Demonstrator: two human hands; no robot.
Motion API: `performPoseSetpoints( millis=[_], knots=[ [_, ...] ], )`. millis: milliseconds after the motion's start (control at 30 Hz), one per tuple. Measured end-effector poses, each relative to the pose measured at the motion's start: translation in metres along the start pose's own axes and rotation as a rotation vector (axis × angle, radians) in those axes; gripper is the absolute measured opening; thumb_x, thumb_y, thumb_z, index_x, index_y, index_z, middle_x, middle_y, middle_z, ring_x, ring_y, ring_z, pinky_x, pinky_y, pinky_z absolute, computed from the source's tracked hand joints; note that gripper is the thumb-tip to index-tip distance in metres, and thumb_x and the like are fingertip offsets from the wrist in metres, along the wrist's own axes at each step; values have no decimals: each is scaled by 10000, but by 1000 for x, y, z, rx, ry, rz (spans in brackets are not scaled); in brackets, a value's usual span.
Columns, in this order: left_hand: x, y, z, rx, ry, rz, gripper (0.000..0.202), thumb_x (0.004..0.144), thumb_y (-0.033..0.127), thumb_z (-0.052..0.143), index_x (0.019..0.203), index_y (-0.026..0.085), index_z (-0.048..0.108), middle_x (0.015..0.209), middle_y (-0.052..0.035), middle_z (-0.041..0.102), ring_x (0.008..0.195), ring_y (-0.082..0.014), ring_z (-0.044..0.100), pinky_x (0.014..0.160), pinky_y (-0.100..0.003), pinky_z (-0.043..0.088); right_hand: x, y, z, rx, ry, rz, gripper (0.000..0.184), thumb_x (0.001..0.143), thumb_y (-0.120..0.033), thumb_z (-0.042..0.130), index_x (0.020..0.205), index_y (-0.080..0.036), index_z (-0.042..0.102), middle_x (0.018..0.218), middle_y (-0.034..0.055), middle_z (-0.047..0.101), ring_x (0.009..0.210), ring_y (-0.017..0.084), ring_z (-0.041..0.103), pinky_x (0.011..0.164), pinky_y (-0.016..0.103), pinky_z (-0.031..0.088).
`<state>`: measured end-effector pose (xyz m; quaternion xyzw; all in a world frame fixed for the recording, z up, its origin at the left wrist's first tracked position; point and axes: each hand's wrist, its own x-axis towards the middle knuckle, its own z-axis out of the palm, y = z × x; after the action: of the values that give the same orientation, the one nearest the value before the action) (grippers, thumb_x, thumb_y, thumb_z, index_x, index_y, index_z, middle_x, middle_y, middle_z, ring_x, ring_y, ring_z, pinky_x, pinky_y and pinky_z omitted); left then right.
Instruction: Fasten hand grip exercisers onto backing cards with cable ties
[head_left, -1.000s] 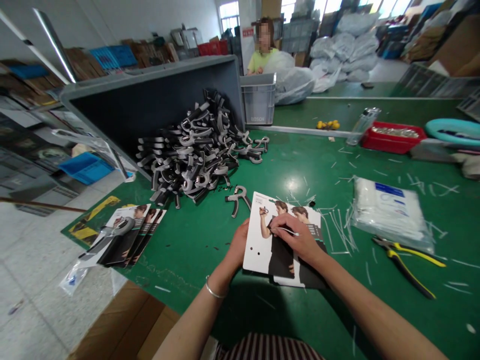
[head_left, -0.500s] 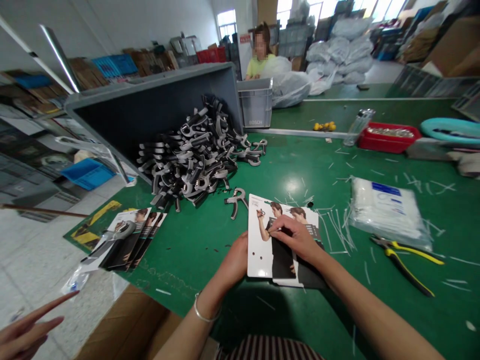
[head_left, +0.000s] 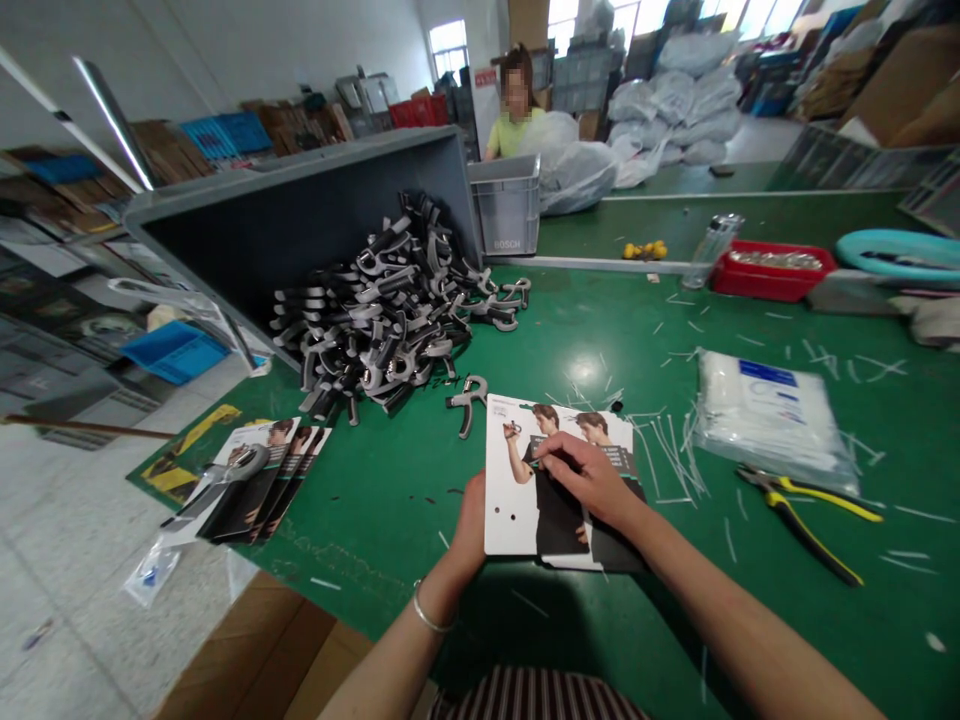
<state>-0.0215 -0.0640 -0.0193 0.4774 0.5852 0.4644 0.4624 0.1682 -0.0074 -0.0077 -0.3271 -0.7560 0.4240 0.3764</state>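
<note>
A printed backing card [head_left: 517, 500] showing a person with a hand gripper lies on the green table [head_left: 390, 490] on top of more cards. My left hand [head_left: 471, 525] grips its left edge, fingers curled under it. My right hand [head_left: 585, 475] rests on the card's middle with fingers pinched on a thin white tie. A single grey hand gripper [head_left: 466, 397] lies just beyond the card.
A heap of grey hand grippers [head_left: 382, 310] spills from a tipped grey bin [head_left: 300, 215]. Finished carded pieces [head_left: 247, 480] lie at the left edge. A bag of white ties [head_left: 772, 420], yellow-handled pliers [head_left: 806, 510] and a red tray [head_left: 772, 272] sit right. A person works at the far table.
The card shifted slightly toward me and left. Another person's pointing hand at the lower left half a second ago has gone from view.
</note>
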Motion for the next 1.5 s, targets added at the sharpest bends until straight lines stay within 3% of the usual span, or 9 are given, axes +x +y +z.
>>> performPoseSetpoints(
  millis=[267,400,667,767,900,1067,1233,1367,1500],
  knots=[
    [0,2,-7,25,22,47,41,673,171,713,703,148,696,618,-13,630,591,-156,515,579,-255,394,2,-5,-1,-46,-58,-110,236,968,-178,449,998,-233,676,904,41,645,874,193,604,831,347,456],
    [-2,0,-7,-79,113,116,361,697,194,740,1055,180,698,963,-44,719,810,-188,614,740,-265,464,2,-3,3,-120,-73,-109,118,939,-228,575,1029,-221,651,919,45,617,843,188,578,781,330,458],
    [-13,7,-16,-558,-8,-251,619,811,620,623,1180,124,641,984,-110,743,750,-211,682,662,-284,511,1,0,5,-91,-38,-96,144,996,-279,499,946,-228,623,922,32,617,903,182,567,854,333,445],
    [-14,16,-17,-468,-70,-317,752,692,437,810,1331,154,534,985,-87,749,680,-194,681,624,-270,506,0,-3,7,36,-18,-16,142,989,-316,509,948,-225,611,900,15,608,847,161,572,812,307,458],
    [-8,11,-17,-446,-135,-333,741,684,303,800,1351,152,514,999,-86,751,730,-214,698,651,-278,524,-20,-3,-8,263,101,156,175,964,-396,530,975,-228,577,761,-26,568,593,118,521,588,246,449],
    [4,-6,-12,-472,-184,-323,624,718,258,749,1303,149,561,1031,-83,750,710,-187,690,666,-264,519,-63,27,-63,-314,461,436,219,941,-396,521,965,-200,616,803,28,642,671,177,591,627,289,451],
    [13,-9,-2,-453,-255,-316,563,715,241,766,1240,134,593,1054,-94,744,707,-177,686,667,-259,524,-74,54,-85,-906,218,709,184,920,-332,550,929,-167,631,1004,153,663,848,265,663,679,331,454],
    [2,-9,-13,-498,-265,-357,479,747,253,776,1184,129,624,1108,-121,726,815,-194,704,736,-273,544,-67,57,-89,-947,169,747,171,926,-258,507,888,-154,638,945,167,685,811,262,683,663,324,458],
    [-22,-12,-28,-576,-190,-462,407,726,196,799,1104,118,670,1160,-142,702,984,-227,687,877,-323,548,-71,58,-117,-890,166,700,154,906,-201,507,962,-135,635,912,139,710,831,243,682,724,321,482]
  ],
)
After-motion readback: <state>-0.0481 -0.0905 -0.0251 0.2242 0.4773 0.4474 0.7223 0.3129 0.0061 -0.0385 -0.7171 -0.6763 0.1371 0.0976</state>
